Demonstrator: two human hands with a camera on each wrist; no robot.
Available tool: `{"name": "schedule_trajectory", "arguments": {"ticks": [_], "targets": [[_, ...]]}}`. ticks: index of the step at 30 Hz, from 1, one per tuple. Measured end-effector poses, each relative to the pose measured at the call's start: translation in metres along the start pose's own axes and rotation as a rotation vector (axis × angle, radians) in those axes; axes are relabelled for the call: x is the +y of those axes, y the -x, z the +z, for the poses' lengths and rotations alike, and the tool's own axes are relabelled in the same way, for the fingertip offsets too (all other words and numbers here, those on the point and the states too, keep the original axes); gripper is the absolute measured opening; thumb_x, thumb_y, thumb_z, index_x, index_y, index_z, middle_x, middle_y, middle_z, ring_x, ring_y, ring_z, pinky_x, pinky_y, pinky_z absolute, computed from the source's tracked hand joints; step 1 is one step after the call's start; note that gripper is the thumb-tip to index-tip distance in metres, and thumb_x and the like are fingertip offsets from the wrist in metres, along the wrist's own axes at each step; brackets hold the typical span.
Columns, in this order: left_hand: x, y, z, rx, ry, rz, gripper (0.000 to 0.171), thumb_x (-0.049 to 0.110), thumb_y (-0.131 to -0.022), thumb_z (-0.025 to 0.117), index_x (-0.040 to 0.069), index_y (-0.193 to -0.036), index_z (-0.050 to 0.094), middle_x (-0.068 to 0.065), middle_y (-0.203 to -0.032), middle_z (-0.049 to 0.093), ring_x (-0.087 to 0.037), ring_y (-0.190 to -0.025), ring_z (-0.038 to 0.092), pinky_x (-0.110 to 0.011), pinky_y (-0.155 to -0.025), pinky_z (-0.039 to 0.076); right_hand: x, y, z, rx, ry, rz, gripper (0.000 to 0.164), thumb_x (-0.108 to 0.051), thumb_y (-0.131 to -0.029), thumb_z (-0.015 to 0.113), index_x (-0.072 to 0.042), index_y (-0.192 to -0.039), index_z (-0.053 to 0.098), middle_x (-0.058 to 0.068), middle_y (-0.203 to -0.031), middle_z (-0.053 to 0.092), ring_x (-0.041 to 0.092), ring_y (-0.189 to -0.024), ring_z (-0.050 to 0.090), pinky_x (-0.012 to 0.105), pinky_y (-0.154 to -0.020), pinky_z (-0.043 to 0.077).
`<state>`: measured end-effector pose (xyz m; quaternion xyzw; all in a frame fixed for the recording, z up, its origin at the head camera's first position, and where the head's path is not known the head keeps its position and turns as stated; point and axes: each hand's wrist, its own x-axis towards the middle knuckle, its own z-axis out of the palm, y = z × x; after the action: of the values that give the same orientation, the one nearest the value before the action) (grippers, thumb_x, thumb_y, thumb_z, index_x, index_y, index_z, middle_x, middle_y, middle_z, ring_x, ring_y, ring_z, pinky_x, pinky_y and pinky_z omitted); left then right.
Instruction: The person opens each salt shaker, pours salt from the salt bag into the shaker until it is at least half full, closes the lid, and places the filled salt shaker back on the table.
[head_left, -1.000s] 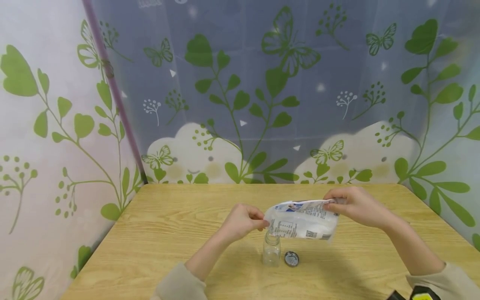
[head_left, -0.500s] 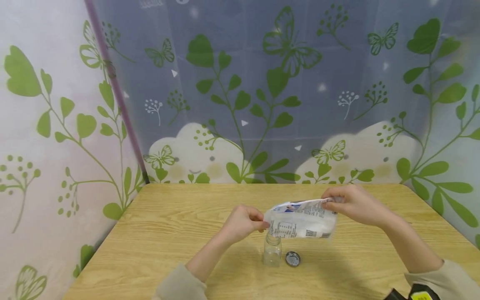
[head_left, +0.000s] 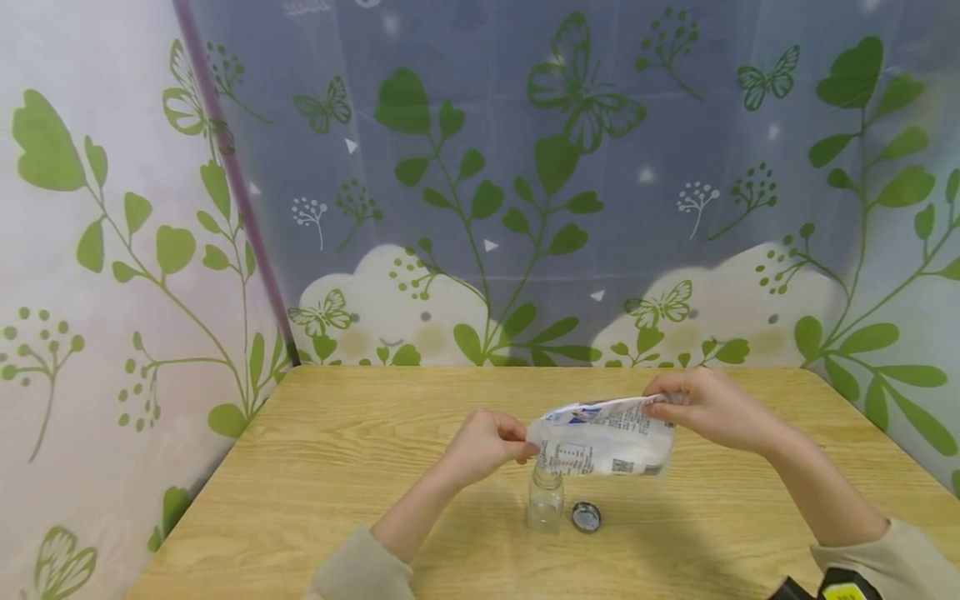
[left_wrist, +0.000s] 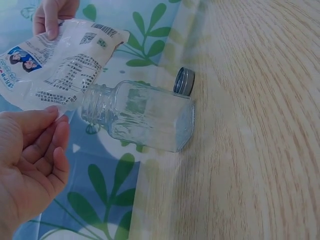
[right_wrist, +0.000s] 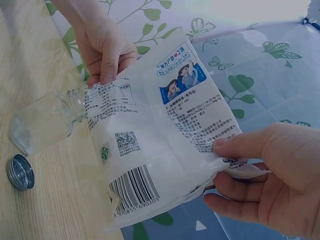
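Left fingers (left_wrist: 35, 120) and right fingers (right_wrist: 242, 146) pinch the probably limp salt bag (right_wrist: 155, 131) over the glass jar (left_wrist: 150, 114); I'd hold both ends.

Jar (head_left: 546, 505) stands upright on the near half of the table (head_left: 337, 483), lid (head_left: 587, 517) on the table just to its right. Bag (head_left: 611, 450) is off the table between left hand (head_left: 482, 447) at its left end and right hand (head_left: 708, 410) at its far right, left end at the jar's mouth, can't tell if touching. Cloth backdrop (head_left: 450, 183) rises behind the table's far edge.
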<state>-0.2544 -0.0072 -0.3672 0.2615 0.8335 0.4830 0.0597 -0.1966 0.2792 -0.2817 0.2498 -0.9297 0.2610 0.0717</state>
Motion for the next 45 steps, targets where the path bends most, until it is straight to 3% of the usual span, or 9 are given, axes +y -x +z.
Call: {"name": "schedule_trajectory", "arguments": {"ticks": [11, 21, 45], "targets": [[-0.0006, 0.0003, 0.0, -0.006, -0.007, 0.013, 0.013, 0.015, -0.079, 0.072, 0.007, -0.069, 0.069, 0.002, -0.065, 0.063, -0.01, -0.062, 0.051, -0.025, -0.054, 0.037, -0.0017, -0.001, -0.0004, 0.016, 0.022, -0.058, 0.005, -0.016, -0.088, 0.064, -0.013, -0.091, 0.067, -0.007, -0.081, 0.064, 0.003, -0.058, 0.046, 0.024, -0.052, 0.04], [-0.0003, -0.0001, -0.0009, 0.001, -0.002, 0.003, 0.011, 0.015, -0.079, 0.072, 0.009, -0.07, 0.07, 0.004, -0.067, 0.063, -0.011, -0.064, 0.052, -0.025, -0.054, 0.037, -0.003, -0.0036, -0.0005, 0.011, 0.031, -0.004, 0.006, -0.018, -0.088, 0.064, -0.015, -0.091, 0.068, -0.006, -0.085, 0.065, 0.01, -0.066, 0.053, 0.027, -0.059, 0.044], [-0.0018, 0.0023, 0.0007, 0.017, 0.053, -0.002, 0.01, 0.012, -0.077, 0.073, 0.005, -0.07, 0.07, 0.0, -0.067, 0.064, -0.012, -0.063, 0.051, -0.026, -0.053, 0.036, -0.0078, -0.0053, -0.0026, 0.003, 0.069, -0.011, 0.012, -0.02, -0.088, 0.063, -0.011, -0.094, 0.068, -0.005, -0.085, 0.065, 0.006, -0.066, 0.052, 0.026, -0.058, 0.042]]}}
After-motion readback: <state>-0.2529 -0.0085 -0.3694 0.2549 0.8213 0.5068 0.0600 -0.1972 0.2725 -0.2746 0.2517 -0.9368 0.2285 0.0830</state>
